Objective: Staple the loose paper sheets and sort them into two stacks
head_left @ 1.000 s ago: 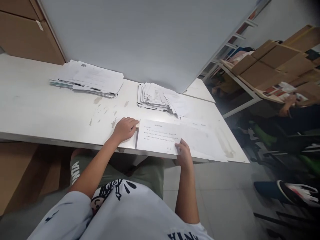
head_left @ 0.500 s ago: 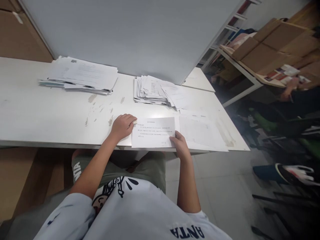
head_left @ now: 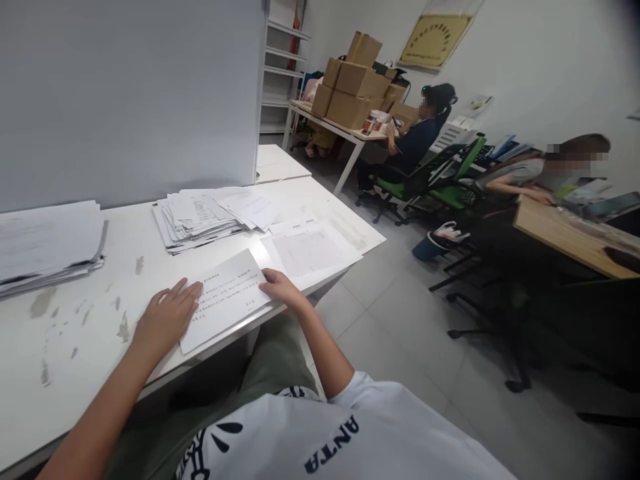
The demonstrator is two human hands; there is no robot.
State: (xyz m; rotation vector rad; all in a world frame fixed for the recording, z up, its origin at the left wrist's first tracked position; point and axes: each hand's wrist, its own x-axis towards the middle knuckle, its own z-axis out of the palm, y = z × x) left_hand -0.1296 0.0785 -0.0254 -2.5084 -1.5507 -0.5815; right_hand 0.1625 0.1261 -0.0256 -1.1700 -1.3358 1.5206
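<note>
A sheet of paper (head_left: pixel 230 293) with lines of text lies at the table's front edge, tilted in view. My left hand (head_left: pixel 167 320) rests flat on its left side with the fingers stretched over the paper. At the opposite end, my right hand (head_left: pixel 281 288) grips the sheet's right edge, thumb on top and fingers underneath. Just beyond my right hand lie other flat sheets (head_left: pixel 313 252), one with a greyish printed area. Behind the text sheet is an uneven stack of papers (head_left: pixel 200 217).
A second paper stack (head_left: pixel 47 243) sits at the left. A grey partition (head_left: pixel 130 100) rises behind the white table (head_left: pixel 95 340). To the right are cardboard boxes (head_left: pixel 353 87) on another table, a seated person (head_left: pixel 420 140), another person at a wooden desk (head_left: pixel 575 233), and a blue bin (head_left: pixel 427 247).
The view has swung to the right, bringing two people into sight. My left hand has gone from curled fingers beside the sheet to lying flat on it. My right hand keeps its grip.
</note>
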